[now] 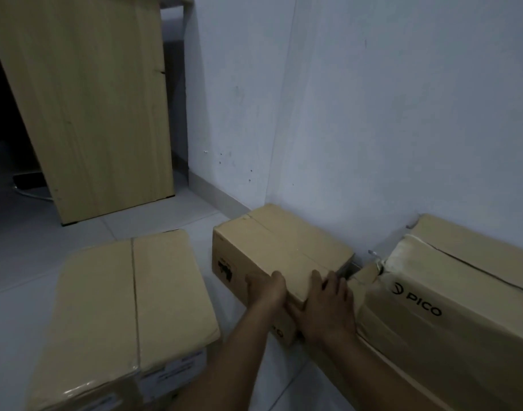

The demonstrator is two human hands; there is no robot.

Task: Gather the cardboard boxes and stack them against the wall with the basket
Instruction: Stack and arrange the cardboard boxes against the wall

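Observation:
A taped middle cardboard box [279,250] stands on the floor with its far end against the white wall. Both my hands grip its near corner: my left hand [266,287] on the left side face, my right hand [325,304] over the top edge and right side. A bigger, dented box printed "PICO" [450,295] lies along the wall just to the right, almost touching it. A third sealed box [132,295] with white labels on its front sits apart on the floor at the lower left. No basket shows in the head view.
A light wooden desk side panel [85,105] stands at the upper left, with dark space and a white cable [32,194] under the desk. Pale floor tiles [38,250] spread between the desk and the boxes. The white wall [373,114] has a corner edge above the middle box.

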